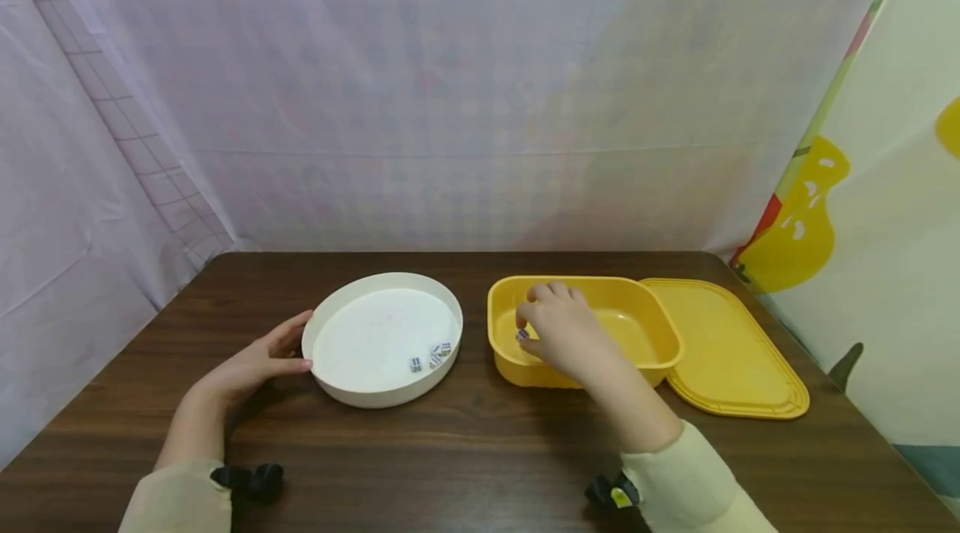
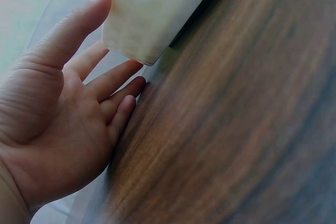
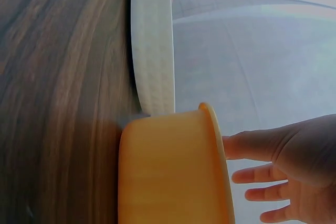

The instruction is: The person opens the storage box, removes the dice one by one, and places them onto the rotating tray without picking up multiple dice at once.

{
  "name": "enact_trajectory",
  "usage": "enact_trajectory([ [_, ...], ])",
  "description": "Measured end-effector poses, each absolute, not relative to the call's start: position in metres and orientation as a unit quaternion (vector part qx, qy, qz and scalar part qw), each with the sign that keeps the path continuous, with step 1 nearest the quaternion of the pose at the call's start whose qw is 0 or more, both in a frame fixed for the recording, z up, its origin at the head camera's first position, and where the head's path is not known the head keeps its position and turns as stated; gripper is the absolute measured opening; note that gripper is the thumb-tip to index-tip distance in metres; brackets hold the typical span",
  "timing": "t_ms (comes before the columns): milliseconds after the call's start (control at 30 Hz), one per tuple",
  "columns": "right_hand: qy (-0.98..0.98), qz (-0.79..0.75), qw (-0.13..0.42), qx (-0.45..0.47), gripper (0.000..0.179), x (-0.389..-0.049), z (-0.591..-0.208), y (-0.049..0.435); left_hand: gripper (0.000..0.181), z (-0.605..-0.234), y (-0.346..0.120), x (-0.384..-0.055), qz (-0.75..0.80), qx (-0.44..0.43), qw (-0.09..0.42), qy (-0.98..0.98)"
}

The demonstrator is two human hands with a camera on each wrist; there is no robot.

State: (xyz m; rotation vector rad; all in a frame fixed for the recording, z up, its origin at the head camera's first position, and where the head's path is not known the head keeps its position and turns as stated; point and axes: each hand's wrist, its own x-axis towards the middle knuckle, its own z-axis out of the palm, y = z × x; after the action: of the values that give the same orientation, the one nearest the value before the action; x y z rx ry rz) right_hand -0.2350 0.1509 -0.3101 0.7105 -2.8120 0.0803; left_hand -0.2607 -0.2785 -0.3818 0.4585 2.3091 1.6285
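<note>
My left hand (image 1: 251,362) rests at the left side of a round white tray (image 1: 321,379). Its thumb and loosely extended fingertips meet the tray's wall (image 2: 157,14). Several white dice with blue markings (image 1: 416,364) lie together near the tray's front right edge. Over the yellow rectangular tub (image 1: 517,370), my right hand (image 1: 562,329) points downward and pinches one die (image 1: 522,334) between thumb and fingers. From the right wrist, the tub's side (image 3: 168,171) hides that die, while the right hand (image 3: 294,177) shows above the rim.
A flat yellow lid (image 1: 738,349) lies on the dark wooden table (image 1: 450,466), partly under the tub's right side. Pale curtains (image 1: 480,99) hang behind the table. A gap of bare wood separates tray and tub.
</note>
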Motion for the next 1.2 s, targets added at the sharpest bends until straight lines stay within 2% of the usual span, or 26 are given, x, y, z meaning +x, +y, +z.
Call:
enact_trajectory([
  [800, -0.96, 0.051, 0.118, 0.248, 0.009, -0.241, -0.308, 0.113, 0.086, -0.381, -0.279, -0.261, 0.562, 0.155, 0.139, 0.8],
  [1200, -0.95, 0.053, 0.146, 0.271, 0.013, -0.245, -0.31, 0.093, 0.086, -0.383, -0.278, -0.262, 0.568, 0.156, 0.137, 0.796],
])
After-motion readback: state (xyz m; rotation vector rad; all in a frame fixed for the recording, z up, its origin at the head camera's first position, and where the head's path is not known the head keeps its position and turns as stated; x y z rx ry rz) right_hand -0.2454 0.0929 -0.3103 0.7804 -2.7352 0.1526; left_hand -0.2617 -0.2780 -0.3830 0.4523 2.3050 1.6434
